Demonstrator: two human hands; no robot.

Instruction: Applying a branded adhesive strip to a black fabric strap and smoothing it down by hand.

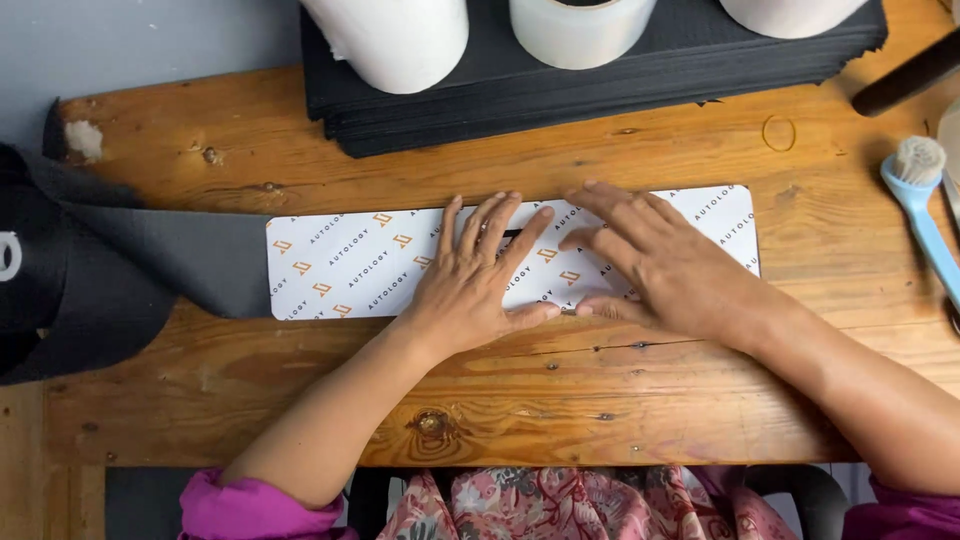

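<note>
A long white printed strip [345, 262] with rounded corners lies flat across the middle of the wooden table [250, 400], its left end resting on a dark grey fabric band [170, 255]; both hands press down on its centre, side by side, thumbs nearly meeting at the strip's near edge; the left hand [478, 275] lies palm-down with fingers spread and angled up to the right; the right hand [655, 260] lies flat, fingers fanned toward the left, holding nothing; the strip's middle is hidden under the palms; beyond it sits a stack of black sheets [600, 85] bearing white rolls [395, 40], cut off at the top; a blue brush [920, 200] lies at the right edge.
</note>
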